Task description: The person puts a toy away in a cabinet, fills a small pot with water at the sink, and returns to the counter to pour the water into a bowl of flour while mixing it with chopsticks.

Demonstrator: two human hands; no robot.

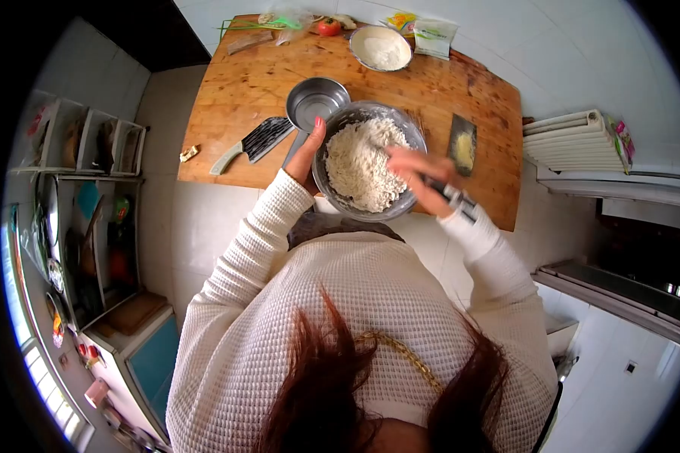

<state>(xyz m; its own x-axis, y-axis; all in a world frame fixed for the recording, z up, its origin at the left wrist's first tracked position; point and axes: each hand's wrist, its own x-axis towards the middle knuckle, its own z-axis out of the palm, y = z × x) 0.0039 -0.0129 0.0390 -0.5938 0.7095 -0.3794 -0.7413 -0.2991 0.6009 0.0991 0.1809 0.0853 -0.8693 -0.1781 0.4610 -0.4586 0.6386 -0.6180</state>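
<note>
A grey metal bowl (418,136) at the table's front edge holds crumbly, floury dough (364,162). My left hand (307,155) grips the bowl's left side, thumb raised along the rim and the other fingers mostly hidden. Over the right of the bowl, my right hand (425,175) is closed around a utensil with a dark handle (437,186); motion blurs it, and its working end cannot be made out in the dough. Touching the bowl's upper left is a metal ladle (317,98), its handle passing behind my left hand. A cleaver (267,140) lies left of the ladle.
On the wooden table (234,83), a bowl of flour (384,50) stands at the back near a white packet (434,38), a tomato (329,27) and green stalks (242,25). A grater-like metal plate (463,143) with pale shreds lies right. A radiator (570,140) is beyond.
</note>
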